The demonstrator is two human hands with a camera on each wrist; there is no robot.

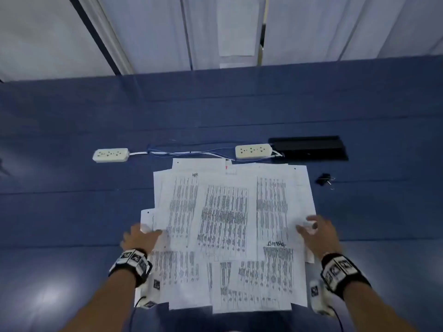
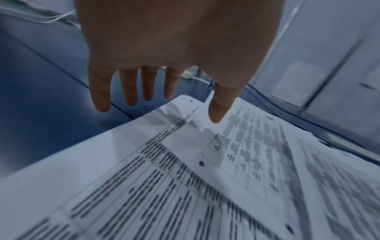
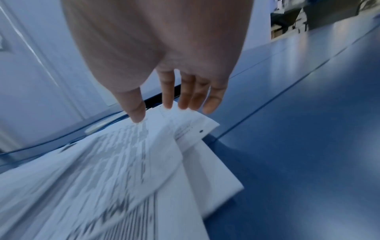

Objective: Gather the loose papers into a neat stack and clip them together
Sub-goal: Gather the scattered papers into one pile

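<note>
Several loose printed papers [image 1: 225,226] lie spread and overlapping on the blue table [image 1: 72,188]. My left hand [image 1: 140,237] hovers over their left edge with straight, spread fingers [image 2: 131,91], thumb above a sheet [image 2: 185,162]. At the right edge my right hand [image 1: 316,231] reaches down with straight fingers [image 3: 185,95] whose tips touch the papers [image 3: 123,162], which bulge up beneath them. A black binder clip [image 1: 324,179] sits on the table to the right of the papers, beyond my right hand.
Two white power strips [image 1: 110,155] [image 1: 253,150] with thin cables [image 1: 187,153] lie just behind the papers. A black cable box [image 1: 309,148] is set in the table at the back right. White wall panels [image 1: 215,32] rise behind the table.
</note>
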